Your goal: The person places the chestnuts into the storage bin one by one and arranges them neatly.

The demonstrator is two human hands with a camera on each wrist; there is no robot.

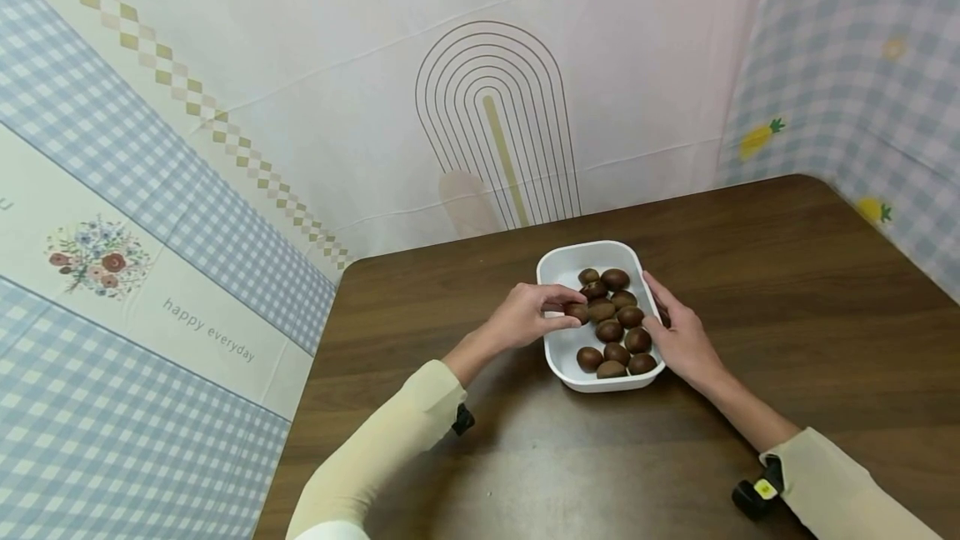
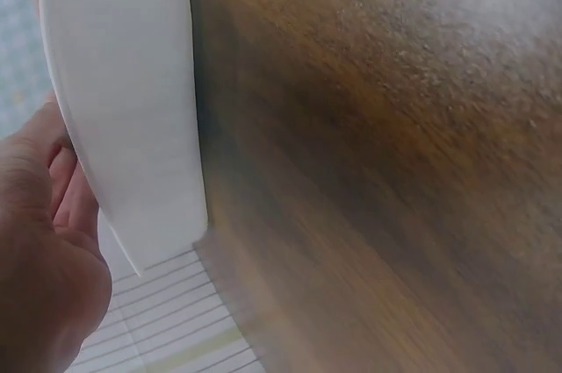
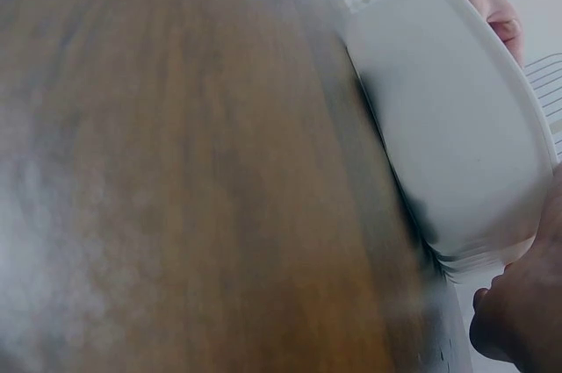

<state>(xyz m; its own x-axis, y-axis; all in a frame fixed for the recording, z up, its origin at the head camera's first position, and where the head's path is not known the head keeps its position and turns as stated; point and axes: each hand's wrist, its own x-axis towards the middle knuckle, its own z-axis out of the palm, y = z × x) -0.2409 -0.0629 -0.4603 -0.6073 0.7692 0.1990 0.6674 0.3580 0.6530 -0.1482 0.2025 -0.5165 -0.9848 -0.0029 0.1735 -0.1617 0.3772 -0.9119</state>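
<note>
A white rectangular tray (image 1: 566, 357) stands on the brown wooden table, holding several glossy dark-brown chestnuts (image 1: 609, 331), mostly along its middle and right side. My left hand (image 1: 528, 317) reaches over the tray's left rim and pinches one chestnut (image 1: 576, 312) between thumb and fingers. On the opposite side my right hand (image 1: 684, 340) grips the tray's right edge, thumb at the rim and fingers along the outer wall. Both wrist views show only the tray's outer wall (image 2: 123, 101) (image 3: 457, 118) beside the hands; the chestnuts are hidden there.
The wooden table (image 1: 795, 290) extends around the tray, with its back edge against a patterned cloth (image 1: 637, 90). Checked cloth (image 1: 97, 407) hangs at the left and more (image 1: 885, 65) at the right. Each wrist wears a small black camera (image 1: 757, 497).
</note>
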